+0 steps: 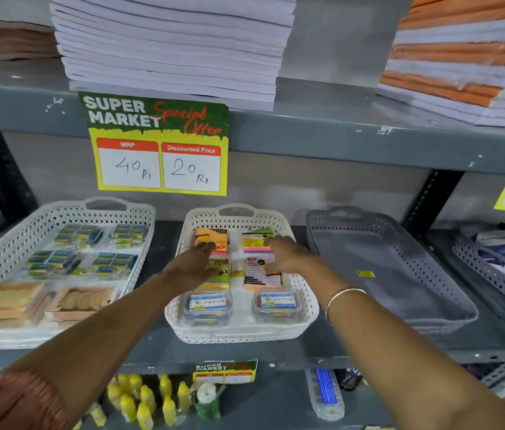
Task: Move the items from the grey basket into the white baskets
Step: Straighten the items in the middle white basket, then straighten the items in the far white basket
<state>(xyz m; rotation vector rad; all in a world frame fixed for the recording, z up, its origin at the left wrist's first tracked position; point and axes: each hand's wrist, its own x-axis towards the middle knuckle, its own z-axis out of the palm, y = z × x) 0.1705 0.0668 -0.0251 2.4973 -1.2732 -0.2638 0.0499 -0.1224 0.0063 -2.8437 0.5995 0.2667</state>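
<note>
The grey basket (400, 293) stands on the shelf at the right and holds only a small yellow sticker (365, 273). The middle white basket (239, 335) contains colourful sticky note packs (262, 279) in two columns and two clear plastic boxes (208, 305) at its front. My left hand (197, 265) lies flat with fingers spread over the left column of packs. My right hand (288, 254) grips the back right sticky note pack (257, 252), which sits slightly raised. The left white basket (12, 240) holds eraser packs (77, 235) and wooden pieces (3, 301).
A price sign (158, 147) hangs from the shelf above, which carries stacks of notebooks (170, 48). Another grey basket (493, 268) with packets stands at the far right. Yellow glue bottles (145, 398) and a blue-capped case (325, 392) sit on the shelf below.
</note>
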